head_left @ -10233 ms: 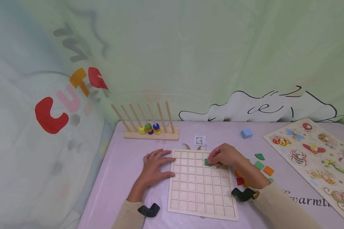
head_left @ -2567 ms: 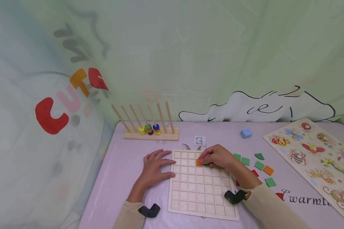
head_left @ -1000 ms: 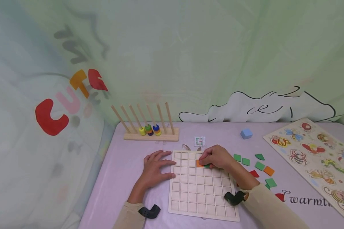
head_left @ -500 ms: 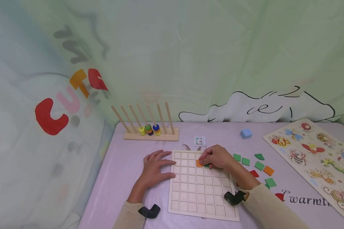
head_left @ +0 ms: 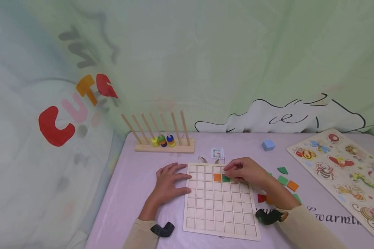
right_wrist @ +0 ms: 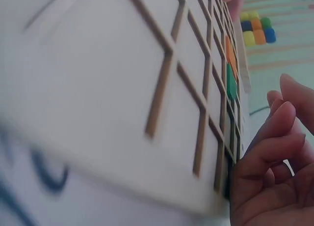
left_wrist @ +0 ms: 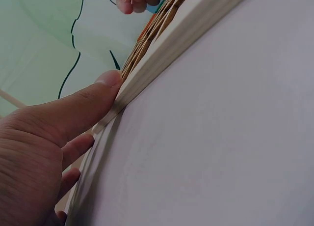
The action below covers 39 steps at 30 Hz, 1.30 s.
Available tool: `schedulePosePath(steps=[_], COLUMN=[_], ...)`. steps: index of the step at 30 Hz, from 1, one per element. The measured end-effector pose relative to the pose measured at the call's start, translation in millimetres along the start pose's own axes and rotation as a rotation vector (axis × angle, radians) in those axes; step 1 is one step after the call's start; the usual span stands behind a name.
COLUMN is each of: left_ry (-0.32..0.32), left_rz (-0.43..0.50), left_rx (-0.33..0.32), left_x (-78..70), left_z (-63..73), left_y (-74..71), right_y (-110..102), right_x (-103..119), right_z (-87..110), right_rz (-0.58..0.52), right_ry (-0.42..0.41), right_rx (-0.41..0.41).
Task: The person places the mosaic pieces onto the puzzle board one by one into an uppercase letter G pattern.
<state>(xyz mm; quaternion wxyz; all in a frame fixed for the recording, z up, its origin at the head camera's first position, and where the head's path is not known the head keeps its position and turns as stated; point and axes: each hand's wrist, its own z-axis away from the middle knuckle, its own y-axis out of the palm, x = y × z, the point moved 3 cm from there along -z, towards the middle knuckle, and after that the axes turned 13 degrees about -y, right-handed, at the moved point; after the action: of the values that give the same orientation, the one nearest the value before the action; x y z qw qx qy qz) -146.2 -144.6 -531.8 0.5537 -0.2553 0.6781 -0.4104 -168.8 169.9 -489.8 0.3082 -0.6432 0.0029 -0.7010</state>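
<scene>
A pale wooden grid board (head_left: 209,216) lies on the table. An orange square tile (head_left: 217,177) and a green square tile (head_left: 226,178) sit side by side in its second row; both also show in the right wrist view. My right hand (head_left: 247,172) is over the board's upper right, fingers loosely bent and holding nothing, its fingertips overlapping the green tile's top edge. My left hand (head_left: 169,185) lies at the board's left edge with fingers spread, and in the left wrist view its thumb (left_wrist: 110,78) touches the board's side.
Loose tiles, such as an orange square (head_left: 293,185) and a green quarter-circle (head_left: 282,170), lie right of the board, some behind my forearm. A peg rack (head_left: 165,148) with coloured beads, a small patterned card (head_left: 217,153), a blue block (head_left: 268,145) and an insect puzzle board (head_left: 339,173) surround it.
The green tile was placed earlier, then the orange one to its left. In the last half second, my right hand has let go of the orange tile and shifted right. My left hand stays put.
</scene>
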Motion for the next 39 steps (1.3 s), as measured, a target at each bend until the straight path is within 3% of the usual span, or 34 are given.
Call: schedulePosePath(steps=[18,30,39], left_ry=[-0.020,-0.012,0.001], left_rz=[-0.006,-0.009,-0.011], left_rx=[0.022,0.012,-0.004], left_x=[0.9,1.2,-1.3], left_z=[-0.6,0.2,0.5], left_y=[0.7,0.4,-0.7], right_y=[-67.2,-82.4,-84.7], right_x=[-33.9,-56.2,-58.4], right_z=[52.1,60.7,60.6], right_rz=[0.211,0.317,0.306], right_ry=[0.086,0.151,0.176], right_rx=[-0.134,-0.141,-0.121])
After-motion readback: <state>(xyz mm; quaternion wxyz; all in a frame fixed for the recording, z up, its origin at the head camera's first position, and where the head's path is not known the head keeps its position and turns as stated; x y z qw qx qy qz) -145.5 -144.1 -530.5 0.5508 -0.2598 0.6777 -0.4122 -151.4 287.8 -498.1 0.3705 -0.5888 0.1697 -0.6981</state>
